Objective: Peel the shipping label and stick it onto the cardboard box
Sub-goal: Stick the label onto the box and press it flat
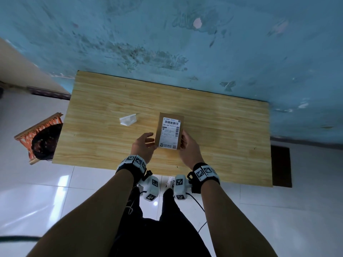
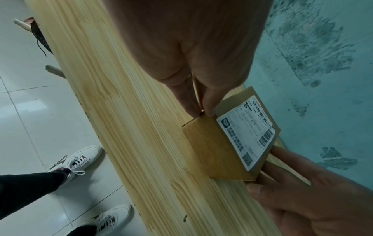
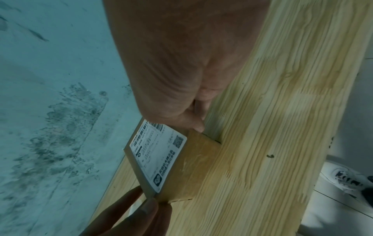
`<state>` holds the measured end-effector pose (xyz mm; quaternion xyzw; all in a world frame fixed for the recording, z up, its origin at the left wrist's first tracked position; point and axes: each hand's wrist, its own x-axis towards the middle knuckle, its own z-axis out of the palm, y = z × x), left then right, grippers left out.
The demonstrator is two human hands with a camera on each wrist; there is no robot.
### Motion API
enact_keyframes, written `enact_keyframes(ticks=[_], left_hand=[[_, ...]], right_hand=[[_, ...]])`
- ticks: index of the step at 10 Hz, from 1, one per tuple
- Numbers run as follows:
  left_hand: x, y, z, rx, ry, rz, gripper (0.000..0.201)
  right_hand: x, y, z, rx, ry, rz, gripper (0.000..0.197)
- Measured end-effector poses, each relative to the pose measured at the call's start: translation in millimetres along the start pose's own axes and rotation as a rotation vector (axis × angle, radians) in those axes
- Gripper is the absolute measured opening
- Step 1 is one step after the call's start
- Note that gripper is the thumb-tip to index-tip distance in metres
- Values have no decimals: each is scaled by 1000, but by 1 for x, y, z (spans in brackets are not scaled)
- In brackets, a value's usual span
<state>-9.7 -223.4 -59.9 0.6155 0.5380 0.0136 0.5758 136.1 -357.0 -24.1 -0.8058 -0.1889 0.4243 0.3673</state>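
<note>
A small brown cardboard box (image 1: 161,127) lies flat on the wooden table (image 1: 222,127), near its front middle. A white shipping label (image 1: 171,133) with barcodes is stuck flat on the box's top face (image 2: 245,132) (image 3: 159,154). My left hand (image 1: 148,142) is at the box's near left corner, where thumb and fingertips (image 3: 146,206) pinch it. My right hand (image 1: 185,141) holds the right side near the front corner, thumb (image 2: 259,190) on the near face and fingers along the side. In the wrist views the box (image 2: 206,143) (image 3: 193,167) rests on the table.
A folded white strip of paper (image 1: 128,119) lies on the table left of the box. A wooden stool (image 1: 40,140) with orange weave and a dark cloth stands off the table's left end. A blue wall backs the table. A dark mat (image 1: 281,166) lies at the right.
</note>
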Motion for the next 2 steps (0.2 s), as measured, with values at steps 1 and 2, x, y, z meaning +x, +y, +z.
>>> enact_keyframes(ticks=[1, 2], left_hand=[[-4, 2, -1, 5, 6, 8, 60], [-5, 16, -4, -1, 55, 18, 55]], right_hand=[[-4, 4, 3, 40, 1, 13, 81], [3, 4, 4, 55, 19, 3, 73]])
